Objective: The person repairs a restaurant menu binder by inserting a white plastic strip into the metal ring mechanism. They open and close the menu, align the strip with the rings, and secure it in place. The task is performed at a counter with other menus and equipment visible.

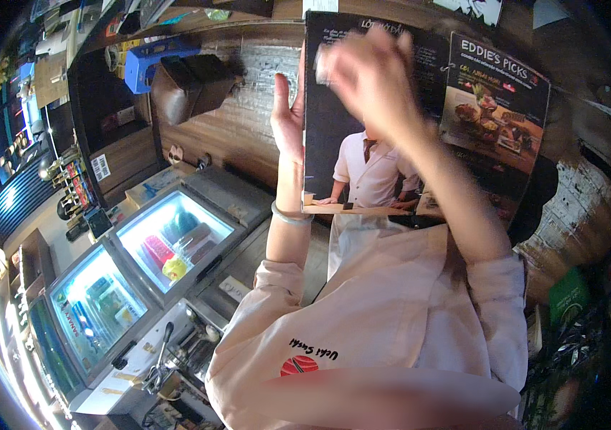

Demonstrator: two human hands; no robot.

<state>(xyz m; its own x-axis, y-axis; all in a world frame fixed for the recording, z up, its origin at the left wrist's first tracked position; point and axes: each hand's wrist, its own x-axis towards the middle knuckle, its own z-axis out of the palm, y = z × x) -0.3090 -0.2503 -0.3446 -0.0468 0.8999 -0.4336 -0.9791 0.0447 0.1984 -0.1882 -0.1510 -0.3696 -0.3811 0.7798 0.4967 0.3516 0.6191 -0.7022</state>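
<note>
The left grip (289, 125) is at the near left edge of the menu (431, 86), its thumb standing up beside the page and its fingers hidden behind it; I cannot tell whether they are clamped. The right grip (366, 72) is over the upper part of the left page, blurred, with a small whitish patch at its fingertips; whether it is together or apart, I cannot tell. The menu, between the grips and below the right one, is black with white lettering, its two pages joined by rings. Below the right grip, the left page carries a printed photo (373, 172) of a person in a pale shirt. To the right of that grip, the other page shows a food photo (495, 118) of several dishes on wood. Left of the left grip is a brown box (187, 87); lower left, a lit glass-topped freezer (126, 226).
</note>
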